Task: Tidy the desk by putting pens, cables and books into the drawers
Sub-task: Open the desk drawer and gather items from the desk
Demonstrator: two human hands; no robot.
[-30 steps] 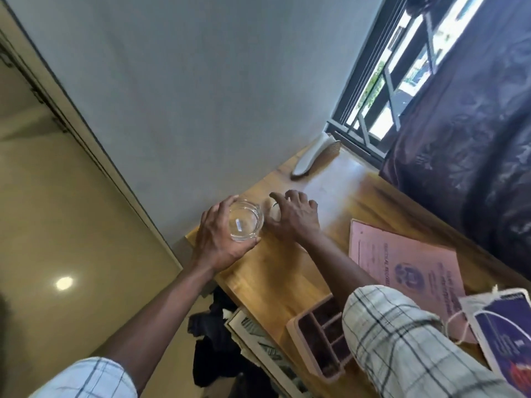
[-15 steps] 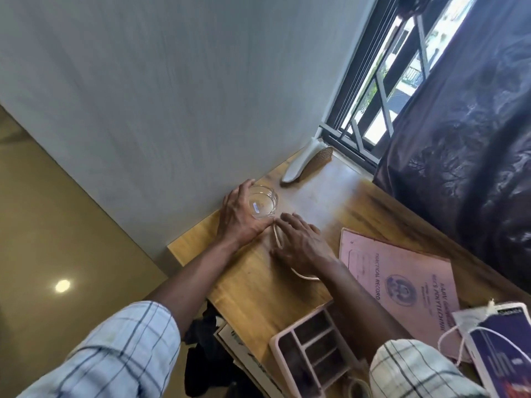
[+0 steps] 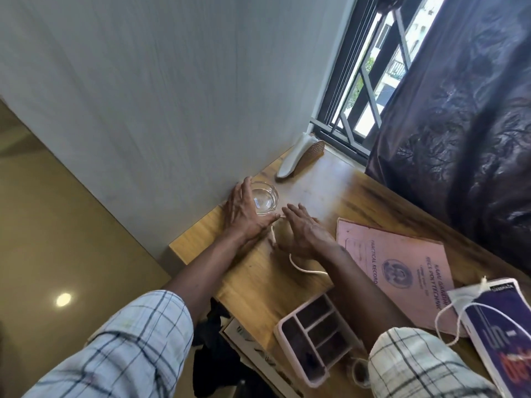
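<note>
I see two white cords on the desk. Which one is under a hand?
The white cable near the glass bowl, running out from beneath the right hand. The other cord lies untouched by the purple book.

glossy clear glass bowl [image 3: 263, 200]; smooth wooden desk [image 3: 316, 193]; matt pink paper book [image 3: 402, 271]

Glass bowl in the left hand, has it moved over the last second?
Yes. The glass bowl, held by the left hand, has shifted along the wall away from the desk corner and nearer the white brush.
</note>
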